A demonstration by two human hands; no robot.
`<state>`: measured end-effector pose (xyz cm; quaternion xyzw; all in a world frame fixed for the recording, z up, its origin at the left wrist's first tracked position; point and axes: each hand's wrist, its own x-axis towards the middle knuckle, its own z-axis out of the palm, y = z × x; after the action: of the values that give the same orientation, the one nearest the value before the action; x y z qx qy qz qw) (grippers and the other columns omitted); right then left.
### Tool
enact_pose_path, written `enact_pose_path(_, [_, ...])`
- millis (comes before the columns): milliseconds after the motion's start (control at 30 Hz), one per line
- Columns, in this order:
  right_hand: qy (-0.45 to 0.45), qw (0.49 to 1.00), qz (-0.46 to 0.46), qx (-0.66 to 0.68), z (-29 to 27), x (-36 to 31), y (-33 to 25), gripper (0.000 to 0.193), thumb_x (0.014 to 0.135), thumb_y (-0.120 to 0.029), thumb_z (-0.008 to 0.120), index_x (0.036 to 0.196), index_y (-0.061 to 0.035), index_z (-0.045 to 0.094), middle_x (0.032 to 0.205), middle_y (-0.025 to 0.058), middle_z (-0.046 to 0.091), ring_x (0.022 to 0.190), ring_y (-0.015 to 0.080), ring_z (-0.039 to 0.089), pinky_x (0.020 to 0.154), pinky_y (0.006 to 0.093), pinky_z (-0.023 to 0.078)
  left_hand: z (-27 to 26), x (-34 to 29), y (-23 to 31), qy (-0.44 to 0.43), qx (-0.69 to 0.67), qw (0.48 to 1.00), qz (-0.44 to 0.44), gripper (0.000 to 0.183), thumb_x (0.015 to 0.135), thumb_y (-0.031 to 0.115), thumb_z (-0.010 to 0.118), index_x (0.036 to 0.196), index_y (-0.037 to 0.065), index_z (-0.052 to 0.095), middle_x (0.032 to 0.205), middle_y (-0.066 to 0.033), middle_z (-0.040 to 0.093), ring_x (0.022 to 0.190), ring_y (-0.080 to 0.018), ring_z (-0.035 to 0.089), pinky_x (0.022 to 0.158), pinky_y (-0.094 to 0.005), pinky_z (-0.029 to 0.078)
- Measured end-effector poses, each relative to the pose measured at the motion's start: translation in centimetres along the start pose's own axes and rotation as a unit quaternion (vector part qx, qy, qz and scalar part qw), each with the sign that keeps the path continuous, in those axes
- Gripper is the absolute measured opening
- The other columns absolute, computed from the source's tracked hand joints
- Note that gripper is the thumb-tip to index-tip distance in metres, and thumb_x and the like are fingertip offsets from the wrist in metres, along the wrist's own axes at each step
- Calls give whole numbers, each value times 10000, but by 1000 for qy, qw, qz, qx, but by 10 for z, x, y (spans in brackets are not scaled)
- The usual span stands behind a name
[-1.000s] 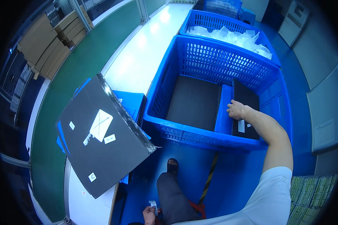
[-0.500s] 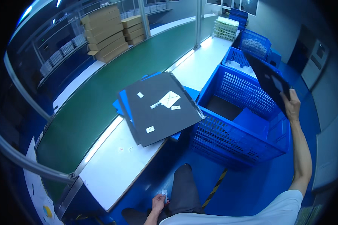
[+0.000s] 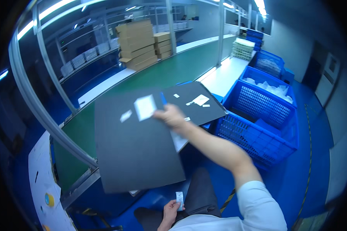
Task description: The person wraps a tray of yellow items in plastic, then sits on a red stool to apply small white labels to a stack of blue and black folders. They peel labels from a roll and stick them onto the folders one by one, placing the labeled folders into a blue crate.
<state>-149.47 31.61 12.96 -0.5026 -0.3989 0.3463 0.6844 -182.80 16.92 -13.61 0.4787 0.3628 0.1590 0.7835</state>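
The right hand [image 3: 172, 116], at the centre of the frame, grips the right edge of a large, flat black rectangular board [image 3: 138, 154] that fills the left-centre and carries two white paper labels, blurred. The left hand [image 3: 170, 211], at the lower centre, pinches a small strip of white stickers [image 3: 179, 197]. Right of centre lies a second black board with white labels [image 3: 187, 94], partly overlapped in view by the first; whether they touch cannot be told. A blue perforated plastic crate [image 3: 254, 140] stands at the right, and brown cardboard boxes [image 3: 137, 44] are stacked at the upper left.
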Motion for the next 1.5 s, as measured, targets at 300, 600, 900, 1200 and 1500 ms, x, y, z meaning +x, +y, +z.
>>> enact_pose_path(300, [-26,874,60,-481,84,47,134,558,730,-275,813,1179,0,629,1154,213,655,1073,338,644,900,421,512,-41,-41,-7,39,-114,991,60,164,956,22,570,1070,-90,607,950,-179,703,731,-215,693,732,-353,586])
enact_pose_path(600, [-109,885,-346,-292,91,-140,72,154,813,-50,710,965,-44,687,1004,105,676,992,276,651,838,370,548,-26,-28,33,94,-127,983,90,115,942,20,583,1016,-61,618,891,-160,699,659,-203,673,632,-316,566])
enact_pose_path(900, [-91,904,-214,-360,38,-264,128,133,838,-114,713,944,-34,719,1011,78,691,1054,265,634,868,364,540,1,-7,53,49,-113,988,94,172,958,56,597,1076,-64,628,885,-127,706,698,-171,694,649,-275,567])
enact_pose_path(1200, [-88,937,-146,-303,29,-255,140,115,823,-88,720,928,-39,724,1004,96,695,994,279,648,862,370,536,5,-7,67,58,-76,993,69,221,972,69,593,1145,-53,653,1006,-124,702,812,-173,700,723,-273,568])
enact_pose_path(1500, [-151,931,-151,-295,47,-245,141,253,786,-88,738,1031,-33,714,1085,108,686,1045,305,633,896,404,526,-12,-12,76,48,-90,988,116,268,980,41,559,1223,-47,627,1038,-99,705,872,-136,690,806,-268,558])
